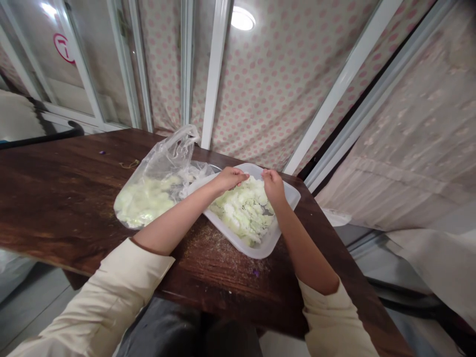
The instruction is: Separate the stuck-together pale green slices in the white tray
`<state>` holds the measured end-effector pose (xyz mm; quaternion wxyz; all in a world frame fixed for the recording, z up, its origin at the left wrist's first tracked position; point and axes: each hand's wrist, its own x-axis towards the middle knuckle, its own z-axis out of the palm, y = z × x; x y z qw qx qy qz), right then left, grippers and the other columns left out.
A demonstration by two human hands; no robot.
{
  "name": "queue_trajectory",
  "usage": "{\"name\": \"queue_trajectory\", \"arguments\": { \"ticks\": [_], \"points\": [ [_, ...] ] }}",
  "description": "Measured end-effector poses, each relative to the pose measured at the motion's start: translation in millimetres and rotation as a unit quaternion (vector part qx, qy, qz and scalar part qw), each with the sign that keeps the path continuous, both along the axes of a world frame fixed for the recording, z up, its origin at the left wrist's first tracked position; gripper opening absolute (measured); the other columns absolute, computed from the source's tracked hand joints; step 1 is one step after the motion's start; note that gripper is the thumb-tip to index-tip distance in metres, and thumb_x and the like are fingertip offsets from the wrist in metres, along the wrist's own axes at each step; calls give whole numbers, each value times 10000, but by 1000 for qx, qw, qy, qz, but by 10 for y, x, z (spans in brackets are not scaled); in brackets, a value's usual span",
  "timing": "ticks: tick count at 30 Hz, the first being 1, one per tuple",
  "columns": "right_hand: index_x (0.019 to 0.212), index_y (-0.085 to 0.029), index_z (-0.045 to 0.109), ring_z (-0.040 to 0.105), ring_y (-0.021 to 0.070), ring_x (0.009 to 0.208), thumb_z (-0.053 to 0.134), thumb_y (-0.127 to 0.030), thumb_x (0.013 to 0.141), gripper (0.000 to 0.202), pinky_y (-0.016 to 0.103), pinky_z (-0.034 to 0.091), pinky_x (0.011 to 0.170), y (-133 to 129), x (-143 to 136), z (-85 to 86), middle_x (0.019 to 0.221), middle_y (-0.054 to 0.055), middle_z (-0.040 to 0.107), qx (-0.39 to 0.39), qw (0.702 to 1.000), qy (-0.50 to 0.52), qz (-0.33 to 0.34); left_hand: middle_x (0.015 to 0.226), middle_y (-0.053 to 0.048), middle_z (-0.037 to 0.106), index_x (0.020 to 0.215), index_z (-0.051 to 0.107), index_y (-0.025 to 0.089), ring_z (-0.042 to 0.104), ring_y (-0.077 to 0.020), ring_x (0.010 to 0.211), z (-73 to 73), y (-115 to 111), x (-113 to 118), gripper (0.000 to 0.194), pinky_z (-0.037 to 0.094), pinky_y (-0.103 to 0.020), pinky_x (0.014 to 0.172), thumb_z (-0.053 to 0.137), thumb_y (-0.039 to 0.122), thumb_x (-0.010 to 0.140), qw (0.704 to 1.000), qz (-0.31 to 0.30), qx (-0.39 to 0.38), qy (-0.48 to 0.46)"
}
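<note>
A white plastic tray point(238, 243) sits on the dark wooden table, holding a heap of pale green-white, petal-like pieces point(243, 210). Over the tray's far part, my left hand point(231, 179) has its thumb and fingers pinched together. My right hand point(273, 185) is a short way to the right, also pinched, above the tray's far right side. Whatever either hand holds is too small or hidden to make out. Left of the tray stands a clear plastic bag point(167, 153) with similar pale pieces point(147, 198) inside, its upper part upright and crumpled.
Fine brownish crumbs and a small purple bit point(256, 272) lie on the table point(67, 183) near its front edge. Glazed panels with a pink-dotted curtain point(275, 89) rise just behind the table. Pale cloth point(439, 263) hangs at the right.
</note>
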<state>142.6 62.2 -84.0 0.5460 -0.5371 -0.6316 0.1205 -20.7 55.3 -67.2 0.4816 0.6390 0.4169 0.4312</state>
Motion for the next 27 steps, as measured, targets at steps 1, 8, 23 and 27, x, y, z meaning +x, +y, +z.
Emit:
{"name": "queue_trajectory", "arguments": {
  "ticks": [1,8,23,27],
  "points": [
    [691,-177,520,487,141,669,378,-441,788,316,280,380,629,-9,-23,1,697,25,545,-10,999,12,39,399,61,386,582,502,151,242,-22,324,7,-11,1,224,149,-193,357,577,318,711,1000,-8,2,-2],
    [710,-194,494,491,119,610,462,-517,736,326,241,395,538,-57,-92,20,627,-17,484,-66,974,33,215,418,56,385,662,535,140,264,-23,329,40,-46,11,207,163,-178,357,552,332,737,999,-41,-4,-9],
    [692,-210,415,434,121,580,351,-494,807,313,257,345,586,-136,-126,39,606,-30,455,-24,988,-85,127,696,-5,564,1106,405,160,552,-86,585,-19,-10,53,400,425,-206,532,516,99,726,987,-84,-7,-134],
    [704,-205,429,417,112,592,415,-476,790,285,246,343,584,-180,-157,70,611,-36,431,-2,981,-116,156,643,30,534,1195,366,140,561,-84,611,-25,6,48,486,497,-299,676,525,79,739,979,-108,-16,-172]
  ]
}}
